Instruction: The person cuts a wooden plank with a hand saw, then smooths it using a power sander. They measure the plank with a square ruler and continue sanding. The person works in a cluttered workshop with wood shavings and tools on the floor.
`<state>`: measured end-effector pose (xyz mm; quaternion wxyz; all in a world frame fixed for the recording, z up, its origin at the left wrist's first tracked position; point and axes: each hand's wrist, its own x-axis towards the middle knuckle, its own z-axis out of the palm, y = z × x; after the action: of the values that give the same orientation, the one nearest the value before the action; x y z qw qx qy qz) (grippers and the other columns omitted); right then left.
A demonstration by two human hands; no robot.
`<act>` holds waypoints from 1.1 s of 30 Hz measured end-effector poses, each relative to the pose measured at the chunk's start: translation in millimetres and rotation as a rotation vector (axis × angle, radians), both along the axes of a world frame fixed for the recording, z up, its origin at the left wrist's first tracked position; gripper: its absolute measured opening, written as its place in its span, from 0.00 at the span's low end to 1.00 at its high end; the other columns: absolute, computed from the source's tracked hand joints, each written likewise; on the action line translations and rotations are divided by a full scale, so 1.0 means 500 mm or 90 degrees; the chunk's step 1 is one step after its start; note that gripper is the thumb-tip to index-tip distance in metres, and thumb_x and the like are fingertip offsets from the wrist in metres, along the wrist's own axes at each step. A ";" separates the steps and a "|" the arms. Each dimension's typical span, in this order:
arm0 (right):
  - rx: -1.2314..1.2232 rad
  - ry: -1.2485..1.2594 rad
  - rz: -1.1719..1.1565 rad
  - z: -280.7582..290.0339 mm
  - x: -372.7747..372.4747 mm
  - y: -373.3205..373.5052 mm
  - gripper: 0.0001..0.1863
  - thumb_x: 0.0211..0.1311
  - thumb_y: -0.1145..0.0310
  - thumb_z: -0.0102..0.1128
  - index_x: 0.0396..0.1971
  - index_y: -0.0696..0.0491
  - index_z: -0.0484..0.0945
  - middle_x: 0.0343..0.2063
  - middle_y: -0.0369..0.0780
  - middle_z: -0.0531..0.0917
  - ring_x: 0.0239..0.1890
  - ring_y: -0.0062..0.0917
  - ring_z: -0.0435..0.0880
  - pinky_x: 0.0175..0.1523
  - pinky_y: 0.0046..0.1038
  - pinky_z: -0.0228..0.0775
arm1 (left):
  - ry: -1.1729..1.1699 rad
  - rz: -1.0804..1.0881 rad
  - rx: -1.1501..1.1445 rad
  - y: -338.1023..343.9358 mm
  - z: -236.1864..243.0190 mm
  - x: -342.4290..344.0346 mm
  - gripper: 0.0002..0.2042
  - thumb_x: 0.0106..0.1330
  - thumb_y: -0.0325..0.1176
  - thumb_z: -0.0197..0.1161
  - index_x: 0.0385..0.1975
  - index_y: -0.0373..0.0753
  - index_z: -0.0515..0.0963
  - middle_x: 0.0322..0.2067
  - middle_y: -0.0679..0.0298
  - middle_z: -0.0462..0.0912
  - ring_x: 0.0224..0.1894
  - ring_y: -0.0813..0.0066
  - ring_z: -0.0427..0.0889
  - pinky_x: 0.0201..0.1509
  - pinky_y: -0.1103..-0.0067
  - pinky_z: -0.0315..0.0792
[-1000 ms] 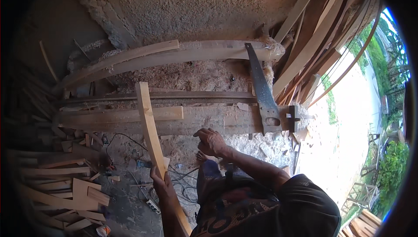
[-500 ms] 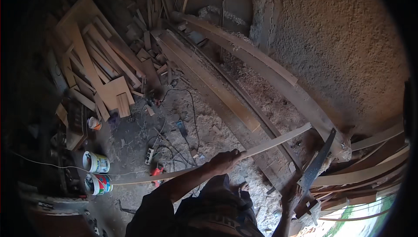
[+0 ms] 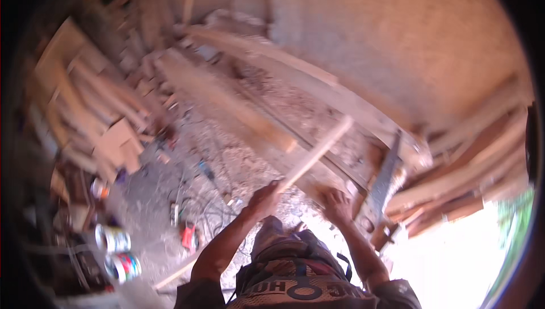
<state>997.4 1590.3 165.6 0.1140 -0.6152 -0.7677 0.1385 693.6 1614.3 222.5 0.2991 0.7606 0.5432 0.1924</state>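
Here, in the head view, I see everything blurred, so fine detail is lost. My left hand (image 3: 262, 200) is closed round the near end of a thin pale wooden slat (image 3: 315, 154), fingers wrapped about it. The slat runs up and to the right from that grip, tilted, its far end free in the air above the bench (image 3: 238, 110). My right hand (image 3: 336, 205) is just to the right of the left one, apart from the slat, its fingers spread and bent downward over the bench edge; I cannot tell whether it touches the wood below. Both forearms come up from the lower edge, over my patterned shirt (image 3: 295, 286).

The bench is a long rough timber running from upper left to lower right, with a second long plank (image 3: 295, 76) beside it against the plastered wall (image 3: 397, 42). A handsaw (image 3: 381, 187) lies leaning at the right end of the bench, just right of my right hand, its blade pointing up and its handle low. Further right, planks (image 3: 471, 167) lean in a stack toward the bright opening.

On the left, offcuts (image 3: 96, 121) lie in a heap on the floor. Near the lower left stand two paint tins (image 3: 116, 252), one beside the other. Between them and my left arm lie tangled cables (image 3: 204, 207) and a small red tool (image 3: 188, 236) on the sawdust-strewn floor (image 3: 153, 195).
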 end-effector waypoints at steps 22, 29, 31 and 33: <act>0.027 0.363 -1.092 -0.112 0.537 -0.542 0.31 0.56 0.52 0.68 0.52 0.60 0.75 0.44 0.51 0.83 0.48 0.41 0.83 0.53 0.38 0.73 | 0.072 -0.161 0.076 0.079 -0.061 0.107 0.28 0.67 0.27 0.62 0.66 0.40 0.62 0.60 0.45 0.73 0.62 0.43 0.73 0.62 0.62 0.70; 0.416 0.772 -1.110 -0.269 0.616 -0.532 0.23 0.64 0.66 0.63 0.55 0.63 0.74 0.42 0.41 0.82 0.42 0.25 0.80 0.45 0.25 0.73 | 0.060 -0.216 0.112 0.102 -0.113 0.167 0.27 0.67 0.28 0.61 0.66 0.38 0.62 0.59 0.44 0.73 0.61 0.43 0.73 0.64 0.61 0.69; 0.439 0.855 -1.037 -0.270 0.600 -0.480 0.22 0.64 0.71 0.60 0.56 0.62 0.74 0.41 0.40 0.82 0.39 0.21 0.79 0.41 0.22 0.72 | 0.073 -0.217 0.139 0.128 -0.118 0.152 0.27 0.67 0.28 0.61 0.66 0.37 0.62 0.58 0.43 0.73 0.60 0.42 0.74 0.64 0.61 0.69; 0.422 0.754 -0.981 -0.284 0.616 -0.496 0.25 0.64 0.76 0.58 0.62 0.60 0.70 0.43 0.38 0.81 0.36 0.18 0.77 0.38 0.20 0.70 | 0.051 -0.230 0.141 0.149 -0.140 0.175 0.27 0.67 0.27 0.61 0.66 0.36 0.63 0.56 0.42 0.74 0.58 0.41 0.74 0.63 0.61 0.70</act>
<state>1305.6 1342.2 23.7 0.6970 -0.7112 0.0155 0.0901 780.9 1688.7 152.3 0.2216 0.8807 0.3851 0.1639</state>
